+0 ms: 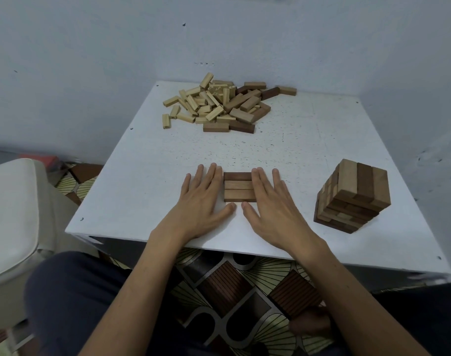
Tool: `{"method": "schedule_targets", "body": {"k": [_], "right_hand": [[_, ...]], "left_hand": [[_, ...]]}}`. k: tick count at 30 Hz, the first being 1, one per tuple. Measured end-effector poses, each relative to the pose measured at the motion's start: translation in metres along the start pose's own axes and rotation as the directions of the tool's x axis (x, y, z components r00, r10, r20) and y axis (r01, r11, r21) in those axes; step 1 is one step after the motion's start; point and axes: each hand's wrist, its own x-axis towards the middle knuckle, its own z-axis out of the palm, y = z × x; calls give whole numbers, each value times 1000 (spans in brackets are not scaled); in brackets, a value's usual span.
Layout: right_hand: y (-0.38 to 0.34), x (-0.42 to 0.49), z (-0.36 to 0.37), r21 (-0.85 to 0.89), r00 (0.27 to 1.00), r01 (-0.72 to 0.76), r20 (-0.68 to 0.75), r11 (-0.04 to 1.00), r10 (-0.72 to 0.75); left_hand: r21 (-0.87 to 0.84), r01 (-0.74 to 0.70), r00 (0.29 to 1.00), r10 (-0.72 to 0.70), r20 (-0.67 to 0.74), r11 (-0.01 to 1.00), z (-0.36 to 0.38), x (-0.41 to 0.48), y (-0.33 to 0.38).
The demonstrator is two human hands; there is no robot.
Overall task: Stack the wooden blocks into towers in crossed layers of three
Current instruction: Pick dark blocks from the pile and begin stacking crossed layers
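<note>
Three wooden blocks (238, 187) lie side by side as one flat layer near the front of the white table (142, 196). My left hand (202, 199) lies flat with fingers spread against the layer's left side. My right hand (270, 204) lies flat against its right side, and both thumbs meet just in front of the layer. Neither hand holds anything. A finished tower (353, 196) of crossed layers in light and dark wood stands at the right. A loose heap of blocks (219, 104), small pale ones and larger brown ones, lies at the table's far edge.
Blue-grey walls close in behind and to the right of the table. A white cushioned seat (11, 214) stands at the left. My legs in dark trousers (78, 299) and a patterned floor (232, 299) show below the table's front edge.
</note>
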Motion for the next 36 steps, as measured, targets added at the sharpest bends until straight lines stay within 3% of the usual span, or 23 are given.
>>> {"method": "schedule_targets", "body": {"k": [4,7,10,26,36], "right_hand": [[5,3,-9,97,1000,20,14,995,-21],[4,4,-13,157,1000,16,17,988,-19],[1,4,-16,220,1000,-7,19,975,3],[4,-6,-15,212,999,-38,16,977,35],[5,1,-18,250,1000,21,-3,968,-21]], "left_hand": [[-141,-106,992,96,-79,984,-3,4,-9],[-305,-122,990,93,-107,945,-6,7,-10],[-364,-126,988,82,-134,923,-6,10,-11],[-358,-182,978,132,-158,916,-7,13,-15],[-378,-178,981,133,-142,908,-13,14,-17]]}}
